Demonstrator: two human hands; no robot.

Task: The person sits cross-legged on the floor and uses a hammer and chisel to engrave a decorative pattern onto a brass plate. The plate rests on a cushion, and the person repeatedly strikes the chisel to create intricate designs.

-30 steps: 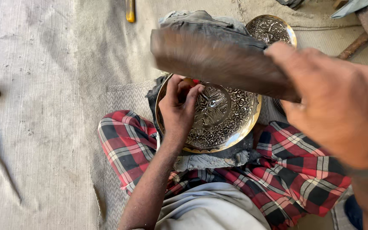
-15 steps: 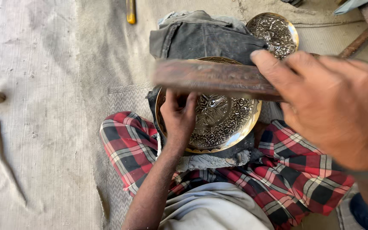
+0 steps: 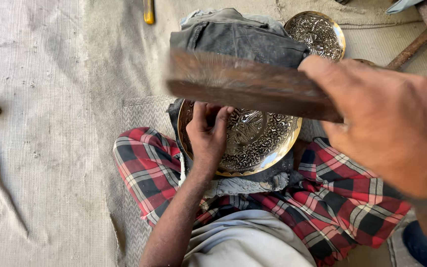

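Two bare hands are working over a round engraved brass plate [image 3: 253, 141] lying in the lap on red plaid cloth [image 3: 342, 198]: the left hand [image 3: 207, 132] is pressing flat on it, the right hand [image 3: 386, 128] is clenching a long brown wooden block [image 3: 243, 84], now raised higher than half a second ago.

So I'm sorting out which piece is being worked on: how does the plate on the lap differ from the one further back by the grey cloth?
The lap plate looks larger and lies under the left hand, which rests on its rim; the far plate is untouched on the floor. The lap plate is crossed by the blurred wooden tool in the right hand; the far plate is partly hidden by the grey cloth. Both are round, golden-rimmed and densely patterned.
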